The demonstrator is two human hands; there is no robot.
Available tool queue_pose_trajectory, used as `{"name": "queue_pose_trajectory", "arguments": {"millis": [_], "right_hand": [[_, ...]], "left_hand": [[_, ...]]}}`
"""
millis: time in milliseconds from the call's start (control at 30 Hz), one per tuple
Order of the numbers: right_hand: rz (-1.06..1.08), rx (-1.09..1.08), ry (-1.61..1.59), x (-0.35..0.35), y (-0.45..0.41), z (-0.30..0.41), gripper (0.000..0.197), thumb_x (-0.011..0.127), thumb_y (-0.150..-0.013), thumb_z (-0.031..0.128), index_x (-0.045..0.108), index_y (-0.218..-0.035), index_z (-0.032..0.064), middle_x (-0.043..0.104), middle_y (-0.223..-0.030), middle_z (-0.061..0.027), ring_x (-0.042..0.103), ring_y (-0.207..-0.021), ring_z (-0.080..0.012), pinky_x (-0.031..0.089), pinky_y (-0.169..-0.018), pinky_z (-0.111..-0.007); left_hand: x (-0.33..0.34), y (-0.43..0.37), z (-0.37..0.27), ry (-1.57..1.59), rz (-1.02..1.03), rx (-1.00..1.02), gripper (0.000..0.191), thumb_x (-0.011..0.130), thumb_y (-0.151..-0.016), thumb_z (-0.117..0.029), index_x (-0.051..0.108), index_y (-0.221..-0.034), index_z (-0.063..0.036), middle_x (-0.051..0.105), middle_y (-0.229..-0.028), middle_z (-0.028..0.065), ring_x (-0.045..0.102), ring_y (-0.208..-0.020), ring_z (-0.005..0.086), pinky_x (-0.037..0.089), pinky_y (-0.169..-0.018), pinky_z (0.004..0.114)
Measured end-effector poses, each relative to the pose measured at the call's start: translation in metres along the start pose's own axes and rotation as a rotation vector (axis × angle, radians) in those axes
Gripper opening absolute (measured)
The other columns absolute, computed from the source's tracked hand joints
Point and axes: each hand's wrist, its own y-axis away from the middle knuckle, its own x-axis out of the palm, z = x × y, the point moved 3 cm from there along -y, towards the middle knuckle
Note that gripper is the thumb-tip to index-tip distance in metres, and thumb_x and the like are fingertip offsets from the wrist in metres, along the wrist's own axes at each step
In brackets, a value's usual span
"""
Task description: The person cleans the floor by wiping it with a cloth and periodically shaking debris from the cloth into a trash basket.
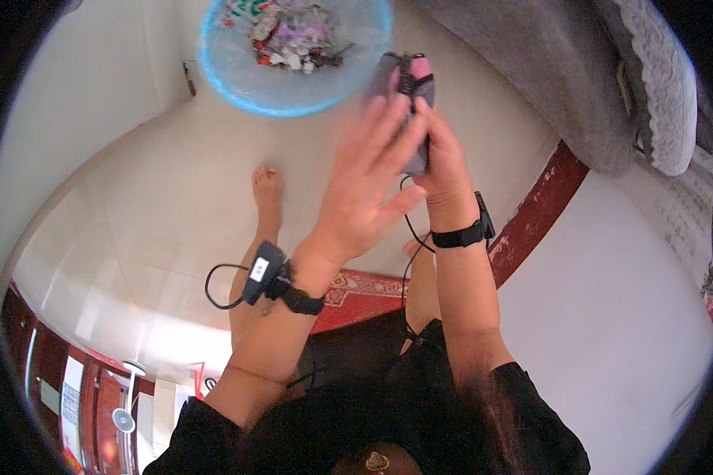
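My right hand (442,154) grips a dark grey oblong object (417,161) with a pink patch and a black band near its far end. What exactly it is stays unclear, since my hands cover much of it. My left hand (362,172) is blurred, fingers spread, passing over the near side of that object. Whether it touches the object I cannot tell. Just beyond and to the left is a blue-rimmed waste bin (255,105) lined with a clear bag. Crumpled plastic, white bits and other litter (297,44) lie inside it.
Black straps with small devices circle both wrists; a cable (405,279) hangs by the right arm. A red patterned mat (356,297) lies below. Grey fabric (511,65) with a lace-trimmed piece (671,95) is at upper right, beside a dark red strip (529,219). My bare foot (267,187) rests on pale tiles.
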Motion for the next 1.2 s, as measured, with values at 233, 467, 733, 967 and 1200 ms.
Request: {"name": "queue_pose_trajectory", "arguments": {"millis": [233,467,733,967,1200], "right_hand": [[0.025,-0.107,0.102,0.059,-0.039,-0.002,0.036,0.055,-0.096,0.023,0.053,-0.125,0.0033,0.064,-0.110,-0.0073,0.064,-0.094,-0.0191,0.054,-0.082,-0.034],[-0.094,-0.132,-0.082,0.055,-0.028,-0.003,0.042,0.059,-0.095,0.029,0.056,-0.129,0.0044,0.064,-0.120,-0.0081,0.062,-0.107,-0.0204,0.052,-0.089,-0.036],[-0.394,-0.044,-0.021,-0.058,0.049,-0.044,0.038,0.067,-0.088,0.020,0.060,-0.121,0.0035,0.068,-0.109,-0.0083,0.066,-0.093,-0.0212,0.055,-0.080,-0.036],[-0.484,0.189,-0.147,-0.175,0.150,-0.165,0.043,0.069,-0.085,0.017,0.052,-0.121,-0.0019,0.064,-0.107,-0.0124,0.067,-0.092,-0.0250,0.058,-0.075,-0.039],[-0.701,0.339,-0.089,-0.268,0.276,-0.246,0.054,0.067,-0.087,0.021,0.047,-0.132,-0.0011,0.059,-0.123,-0.0161,0.062,-0.105,-0.0296,0.054,-0.086,-0.043]], "left_hand": [[-0.040,-0.009,0.063,0.177,-0.189,-0.471,0.069,0.048,-0.100,-0.044,0.026,-0.152,-0.0059,0.028,-0.156,0.0183,0.020,-0.146,0.0402,0.026,-0.114,0.045],[-0.050,0.014,0.138,0.043,-0.505,-0.924,0.063,0.061,-0.095,-0.024,0.032,-0.142,0.0062,0.044,-0.138,0.0245,0.040,-0.133,0.0370,0.035,-0.110,0.047],[-0.029,0.018,0.147,1.166,-0.552,-0.894,0.034,0.060,-0.095,-0.013,0.047,-0.122,0.0020,0.054,-0.115,0.0130,0.054,-0.108,0.0256,0.048,-0.095,0.040],[-0.023,0.061,0.151,1.042,-0.590,-1.008,0.028,0.059,-0.093,-0.011,0.051,-0.116,0.0019,0.058,-0.106,0.0116,0.057,-0.088,0.0216,0.051,-0.077,0.041],[-0.046,0.203,0.130,0.737,-0.371,-0.903,0.044,0.050,-0.091,-0.008,0.042,-0.133,-0.0013,0.050,-0.131,0.0159,0.055,-0.111,0.0300,0.052,-0.085,0.044]]}}
